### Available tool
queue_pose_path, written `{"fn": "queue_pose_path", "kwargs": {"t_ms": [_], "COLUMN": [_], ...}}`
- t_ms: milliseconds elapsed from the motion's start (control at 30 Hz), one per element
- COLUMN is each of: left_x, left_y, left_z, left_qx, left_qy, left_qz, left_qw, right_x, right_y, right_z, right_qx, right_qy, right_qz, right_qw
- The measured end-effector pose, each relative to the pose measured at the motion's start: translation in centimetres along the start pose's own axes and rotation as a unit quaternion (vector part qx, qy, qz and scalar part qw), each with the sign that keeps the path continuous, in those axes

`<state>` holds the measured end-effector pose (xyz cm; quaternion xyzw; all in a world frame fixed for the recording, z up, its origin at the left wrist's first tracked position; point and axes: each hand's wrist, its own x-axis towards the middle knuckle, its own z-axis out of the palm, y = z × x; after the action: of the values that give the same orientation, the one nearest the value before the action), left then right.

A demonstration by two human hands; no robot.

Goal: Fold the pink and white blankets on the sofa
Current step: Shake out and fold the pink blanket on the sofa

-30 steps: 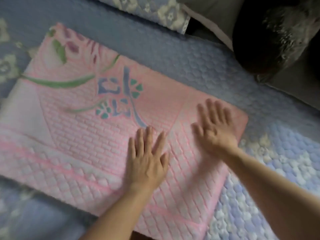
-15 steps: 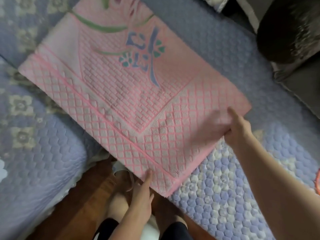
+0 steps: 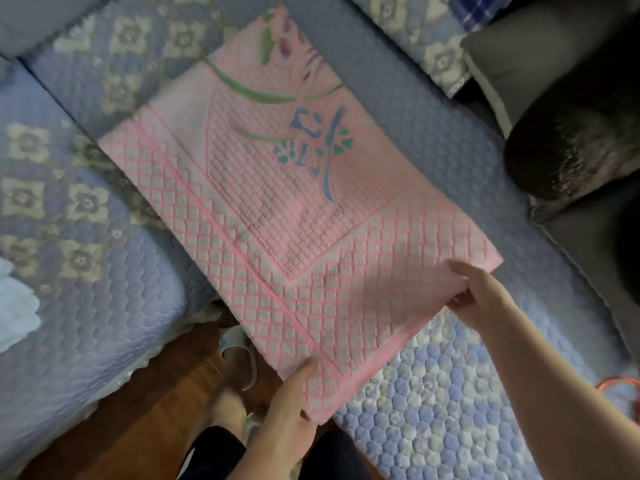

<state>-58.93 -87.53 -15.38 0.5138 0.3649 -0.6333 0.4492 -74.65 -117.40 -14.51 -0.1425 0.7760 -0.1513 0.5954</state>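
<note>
lavender quilted sofa cover [image 3: 86,299] with flower squares runs under everything. dark grey cushion [image 3: 540,60] and a black fuzzy cushion [image 3: 568,150] sit at the upper right, apart from the blanket. white cloth [image 3: 14,299] shows at the left edge, partly cut off. orange cord [image 3: 620,384] at the right edge. brown wood floor [image 3: 145,417] below, with a white slipper [image 3: 239,351] partly hidden under the blanket's near edge. folded pink blanket [image 3: 277,216] lies diagonally on the sofa, near corner hanging over the seat edge. left hand [image 3: 291,407] grips the near corner, thumb on top, fingers under and hidden. right hand [image 3: 485,296] pinches the right corner, thumb on top, fingers curled beneath the edge.
</note>
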Motion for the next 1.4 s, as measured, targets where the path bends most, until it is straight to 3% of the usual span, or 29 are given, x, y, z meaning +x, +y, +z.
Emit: {"fn": "queue_pose_path", "kwargs": {"t_ms": [67,200,267,367,433,500,533,600,667,767,867,1000,1067,1167,1200,1233,1267,1300,1333,1367,1400], "left_x": [-3.6,-9.5,-12.8,-16.0,-14.3,-10.8,-8.7,-3.6,0.7,4.5,4.1,1.4,2.2,4.1,4.4,4.3,3.9,3.4,2.8,2.6,3.1], "left_y": [1.5,9.5,16.3,27.8,35.1,41.5,44.0,47.4,49.4,51.0,50.9,49.8,50.0,51.7,52.1,52.2,52.0,51.5,50.9,50.3,49.9], "left_z": [0.1,-0.3,-0.6,-0.7,-1.5,-1.9,-2.1,-3.3,-4.4,-5.0,-3.8,-2.9,-4.0,-5.4,-5.5,-5.4,-5.0,-4.3,-3.1,-1.8,-0.8], "left_qx": [-0.014,-0.023,-0.035,-0.075,-0.087,-0.045,0.001,0.092,0.153,0.162,0.254,0.223,0.254,0.269,0.301,0.363,0.434,0.51,0.573,0.617,0.644], "left_qy": [-0.049,-0.038,-0.026,-0.05,-0.025,0.041,0.082,0.146,0.161,0.189,0.277,0.262,0.295,0.315,0.339,0.38,0.404,0.384,0.327,0.269,0.23], "left_qz": [0.028,0.152,0.221,0.306,0.323,0.294,0.275,0.235,0.217,0.238,0.32,0.412,0.392,0.336,0.335,0.353,0.412,0.484,0.532,0.556,0.559], "left_qw": [0.998,0.987,0.974,0.948,0.942,0.954,0.958,0.957,0.951,0.939,0.869,0.844,0.833,0.846,0.826,0.774,0.691,0.599,0.53,0.489,0.468], "right_x": [-3.3,-11.9,-15.0,-17.2,-17.8,-15.6,-13.8,-9.4,-5.2,-0.7,1.0,0.6,0.4,0.8,0.8,0.8,0.5,-0.1,-1.1,-2.1,-3.0], "right_y": [-1.2,-7.2,-11.0,-16.3,-18.8,-18.9,-18.3,-16.7,-16.2,-17.6,-19.2,-20.7,-21.2,-20.9,-20.4,-19.9,-19.3,-18.3,-16.9,-15.4,-13.8], "right_z": [0.9,8.1,14.3,26.3,34.7,41.6,44.3,47.2,47.9,48.4,50.0,51.5,52.6,54.5,54.9,55.2,55.3,55.2,55.1,55.1,55.1], "right_qx": [-0.004,-0.057,-0.087,-0.056,-0.053,-0.14,-0.221,-0.433,-0.528,-0.547,-0.543,-0.562,-0.551,-0.594,-0.603,-0.599,-0.585,-0.567,-0.554,-0.551,-0.557], "right_qy": [0.016,0.007,-0.034,-0.083,-0.159,-0.194,-0.175,-0.067,0.021,0.065,0.08,0.101,0.12,0.136,0.144,0.154,0.166,0.176,0.173,0.153,0.121], "right_qz": [-0.017,-0.158,-0.237,-0.286,-0.292,-0.309,-0.346,-0.425,-0.436,-0.408,-0.389,-0.419,-0.442,-0.437,-0.423,-0.418,-0.438,-0.486,-0.546,-0.598,-0.63], "right_qw": [1.0,0.986,0.967,0.953,0.942,0.92,0.895,0.792,0.729,0.728,0.74,0.706,0.698,0.662,0.661,0.665,0.662,0.641,0.604,0.562,0.528]}}
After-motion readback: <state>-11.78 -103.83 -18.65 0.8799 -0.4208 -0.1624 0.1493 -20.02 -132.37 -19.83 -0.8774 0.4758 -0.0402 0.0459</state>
